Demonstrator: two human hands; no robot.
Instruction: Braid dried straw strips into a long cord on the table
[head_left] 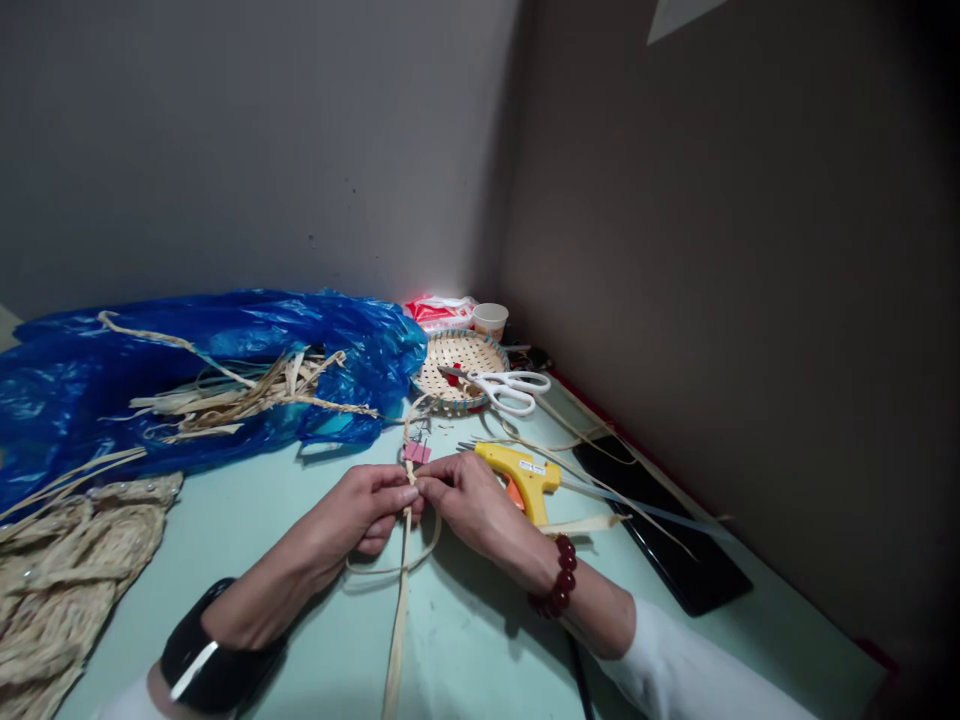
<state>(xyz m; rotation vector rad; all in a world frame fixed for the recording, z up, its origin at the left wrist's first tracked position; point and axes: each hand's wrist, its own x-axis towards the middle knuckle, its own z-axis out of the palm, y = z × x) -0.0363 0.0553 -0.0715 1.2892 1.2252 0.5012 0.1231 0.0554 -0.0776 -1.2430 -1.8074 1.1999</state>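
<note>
Both hands meet over the table around a pale braided straw cord [406, 535]. My left hand [369, 505] pinches the cord between thumb and fingers, with a black band on its wrist. From the other side my right hand [466, 495] pinches the same cord, fingertips touching the left thumb. Loose straw strands trail toward me, and one loops below the hands. Just beyond the fingers, a pink clip or tag [417, 453] sits on the cord. A yellow glue gun [529, 478] lies right beside my right hand, partly hidden by it.
Behind lies a shallow woven basket [469, 352] with white-handled scissors [514, 388] across it, near a paper cup [490, 318]. A blue plastic bag [360, 340] holds straw strips [247, 395]. A woven straw piece [67, 570] is at left, a black tablet-like slab [694, 560] at right.
</note>
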